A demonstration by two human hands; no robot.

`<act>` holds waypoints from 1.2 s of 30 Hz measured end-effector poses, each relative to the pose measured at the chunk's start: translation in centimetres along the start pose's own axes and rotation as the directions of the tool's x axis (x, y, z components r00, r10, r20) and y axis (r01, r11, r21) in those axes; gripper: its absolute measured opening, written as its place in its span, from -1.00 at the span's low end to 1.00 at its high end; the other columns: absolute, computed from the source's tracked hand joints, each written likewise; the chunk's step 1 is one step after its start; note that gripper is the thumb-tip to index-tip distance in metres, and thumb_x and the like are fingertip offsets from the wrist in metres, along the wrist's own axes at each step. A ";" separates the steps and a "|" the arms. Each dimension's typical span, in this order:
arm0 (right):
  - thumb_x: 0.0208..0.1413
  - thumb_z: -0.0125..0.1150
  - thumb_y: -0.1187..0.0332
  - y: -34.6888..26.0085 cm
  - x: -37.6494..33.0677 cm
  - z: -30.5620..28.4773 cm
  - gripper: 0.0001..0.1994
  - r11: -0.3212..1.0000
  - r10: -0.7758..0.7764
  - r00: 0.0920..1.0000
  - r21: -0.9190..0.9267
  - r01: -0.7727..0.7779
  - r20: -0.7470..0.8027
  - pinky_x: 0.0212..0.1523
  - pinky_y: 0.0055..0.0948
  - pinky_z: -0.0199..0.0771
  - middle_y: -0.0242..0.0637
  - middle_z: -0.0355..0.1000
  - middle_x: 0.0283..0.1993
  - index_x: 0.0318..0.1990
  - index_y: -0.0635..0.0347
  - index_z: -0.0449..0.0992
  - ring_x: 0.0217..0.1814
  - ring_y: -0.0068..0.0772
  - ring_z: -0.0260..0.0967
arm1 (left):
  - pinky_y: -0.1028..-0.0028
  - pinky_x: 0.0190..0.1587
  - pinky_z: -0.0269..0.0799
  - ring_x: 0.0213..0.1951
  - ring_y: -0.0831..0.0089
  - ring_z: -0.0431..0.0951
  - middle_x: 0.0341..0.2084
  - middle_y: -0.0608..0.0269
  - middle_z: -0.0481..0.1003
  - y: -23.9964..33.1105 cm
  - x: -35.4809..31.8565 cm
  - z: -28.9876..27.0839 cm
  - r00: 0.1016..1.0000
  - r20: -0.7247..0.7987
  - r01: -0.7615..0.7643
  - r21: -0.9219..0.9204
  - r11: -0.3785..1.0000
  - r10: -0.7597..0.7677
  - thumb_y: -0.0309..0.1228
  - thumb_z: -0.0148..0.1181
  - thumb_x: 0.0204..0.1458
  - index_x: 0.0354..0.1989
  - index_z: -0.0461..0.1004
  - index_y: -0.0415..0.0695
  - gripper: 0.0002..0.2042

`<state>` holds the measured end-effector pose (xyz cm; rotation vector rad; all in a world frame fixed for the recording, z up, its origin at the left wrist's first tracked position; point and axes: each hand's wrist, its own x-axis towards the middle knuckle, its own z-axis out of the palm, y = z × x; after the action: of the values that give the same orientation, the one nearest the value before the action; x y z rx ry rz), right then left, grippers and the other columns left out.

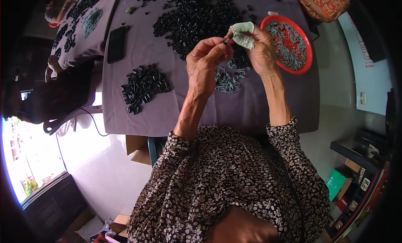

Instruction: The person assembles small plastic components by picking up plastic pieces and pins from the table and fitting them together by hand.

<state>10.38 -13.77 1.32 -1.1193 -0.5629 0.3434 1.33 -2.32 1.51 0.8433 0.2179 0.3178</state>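
Above the table, my left hand (202, 69) and my right hand (263, 52) meet with their fingertips close together. My right hand pinches a small black cylindrical piece (230, 35); pale knitted finger covers (243, 28) are on some of its fingers. My left hand is closed in a pinch on a tiny piece (225, 41), too small to name surely, right beside the black one. Below the hands lies a small heap of grey screw-like pins (227, 82). Beyond them spreads a large heap of black cylindrical pieces (184, 25).
A red bowl (310, 54) of grey pins stands to the right. On the left are a smaller heap of black pieces (142, 85) and a black phone (116, 44). Another person's arm (312, 6) shows at the far right; more heaps lie on a second table (90, 44).
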 end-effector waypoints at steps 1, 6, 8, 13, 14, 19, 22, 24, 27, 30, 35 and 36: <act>-0.01 0.10 0.53 -0.1 -0.1 0.2 -0.85 1.000 -0.005 1.000 -0.015 0.005 -0.011 -0.15 -0.53 0.41 -0.29 0.47 -0.29 -0.24 0.28 0.49 -0.25 -0.53 0.40 | 0.50 -0.28 0.45 -0.43 0.51 0.49 -0.46 0.17 0.50 -0.1 0.0 0.0 1.000 -0.003 -0.005 0.008 1.000 0.005 -0.55 0.10 -0.01 -0.30 0.43 -0.30 -0.88; -0.04 0.13 0.55 -0.1 -0.4 0.4 -0.85 0.999 -0.002 0.999 -0.033 0.000 -0.035 -0.15 -0.53 0.42 -0.31 0.47 -0.28 -0.27 0.27 0.51 -0.24 -0.53 0.40 | 0.53 -0.31 0.43 -0.45 0.53 0.47 -0.47 0.19 0.49 -0.2 0.0 -0.1 1.000 -0.018 -0.018 0.024 1.000 0.018 -0.55 0.10 -0.01 -0.30 0.44 -0.30 -0.89; -0.04 0.14 0.54 -0.1 -0.4 0.3 -0.85 1.000 -0.003 0.999 -0.029 0.002 -0.034 -0.17 -0.54 0.43 -0.31 0.47 -0.29 -0.26 0.26 0.51 -0.24 -0.54 0.40 | 0.54 -0.32 0.42 -0.46 0.53 0.46 -0.48 0.20 0.49 -0.2 0.0 -0.1 0.999 -0.030 -0.020 0.030 0.999 0.021 -0.55 0.11 -0.01 -0.30 0.44 -0.30 -0.89; -0.01 0.10 0.53 -0.7 -0.6 0.4 -0.84 0.978 -0.010 1.000 -0.208 0.009 0.001 -0.18 -0.57 0.43 -0.33 0.47 -0.29 -0.25 0.26 0.51 -0.27 -0.57 0.40 | 0.57 -0.33 0.40 -0.49 0.55 0.45 -0.52 0.22 0.49 -0.1 -0.1 -0.1 0.998 -0.048 -0.027 0.100 0.995 0.032 -0.53 0.13 -0.02 -0.31 0.46 -0.30 -0.88; 0.00 0.07 0.53 -1.1 -0.6 0.5 -0.84 0.956 0.006 1.000 -0.295 -0.003 0.010 -0.18 -0.58 0.43 -0.34 0.48 -0.29 -0.24 0.25 0.51 -0.28 -0.58 0.41 | 0.57 -0.33 0.40 -0.49 0.55 0.45 -0.52 0.22 0.49 0.0 -0.1 -0.1 0.998 -0.049 -0.026 0.099 0.995 0.031 -0.53 0.13 -0.02 -0.31 0.46 -0.30 -0.88; 0.01 0.07 0.52 -1.7 -0.6 0.8 -0.84 0.896 -0.009 0.999 -0.442 0.029 0.046 -0.24 -0.64 0.40 -0.38 0.49 -0.34 -0.24 0.24 0.51 -0.30 -0.65 0.39 | 0.59 -0.35 0.40 -0.50 0.55 0.45 -0.54 0.23 0.49 0.0 -0.3 -0.1 0.996 -0.059 -0.052 0.173 0.984 0.063 -0.54 0.16 -0.04 -0.31 0.48 -0.32 -0.86; 0.02 0.11 0.49 -2.0 -0.7 1.0 -0.86 0.869 -0.031 0.998 -0.492 0.056 0.057 -0.30 -0.66 0.38 -0.41 0.49 -0.38 -0.25 0.23 0.51 -0.34 -0.69 0.37 | 0.60 -0.37 0.40 -0.50 0.55 0.45 -0.54 0.22 0.49 0.0 -0.3 0.1 0.994 -0.078 -0.064 0.194 0.979 0.080 -0.55 0.16 -0.05 -0.29 0.48 -0.34 -0.84; 0.02 0.10 0.49 -2.0 -0.6 1.0 -0.86 0.855 -0.028 0.998 -0.516 0.053 0.057 -0.31 -0.65 0.38 -0.41 0.49 -0.38 -0.26 0.23 0.51 -0.35 -0.69 0.37 | 0.60 -0.37 0.40 -0.50 0.54 0.46 -0.54 0.21 0.49 -0.1 -0.4 0.0 0.993 -0.076 -0.074 0.202 0.977 0.091 -0.55 0.16 -0.05 -0.28 0.48 -0.35 -0.84; 0.00 0.10 0.50 -1.8 -0.6 0.9 -0.86 0.852 -0.025 0.997 -0.520 0.058 0.070 -0.32 -0.64 0.38 -0.40 0.49 -0.39 -0.26 0.24 0.51 -0.36 -0.69 0.37 | 0.59 -0.37 0.41 -0.50 0.53 0.46 -0.54 0.19 0.50 -0.2 -0.4 0.0 0.992 -0.077 -0.083 0.197 0.977 0.099 -0.56 0.16 -0.05 -0.28 0.47 -0.36 -0.84; -0.03 0.09 0.52 -1.8 -0.6 1.0 -0.84 0.816 -0.047 0.996 -0.573 0.079 0.071 -0.34 -0.63 0.38 -0.37 0.50 -0.40 -0.26 0.24 0.51 -0.38 -0.67 0.38 | 0.58 -0.37 0.42 -0.50 0.52 0.47 -0.53 0.18 0.50 -0.3 -0.5 0.0 0.992 -0.093 -0.072 0.190 0.979 0.091 -0.55 0.16 -0.05 -0.28 0.47 -0.36 -0.84; -0.04 0.06 0.54 -1.1 -0.8 1.0 -0.83 0.794 -0.094 0.995 -0.600 0.100 0.041 -0.37 -0.62 0.37 -0.34 0.50 -0.41 -0.27 0.23 0.51 -0.40 -0.65 0.39 | 0.56 -0.37 0.44 -0.49 0.51 0.49 -0.52 0.16 0.50 -0.5 -0.4 0.0 0.990 -0.119 -0.049 0.184 0.982 0.072 -0.55 0.16 -0.05 -0.28 0.47 -0.37 -0.83; -0.04 0.06 0.54 -1.0 -0.8 1.1 -0.83 0.793 -0.092 0.995 -0.601 0.099 0.042 -0.37 -0.62 0.37 -0.34 0.50 -0.41 -0.27 0.23 0.51 -0.40 -0.65 0.39 | 0.56 -0.37 0.44 -0.49 0.51 0.49 -0.52 0.15 0.50 -0.7 -0.5 0.1 0.989 -0.127 -0.049 0.170 0.984 0.071 -0.55 0.16 -0.05 -0.28 0.46 -0.38 -0.83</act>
<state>9.06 -13.83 2.40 -1.7010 -0.7649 0.0712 1.06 -2.98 1.06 0.9966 0.3471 0.4172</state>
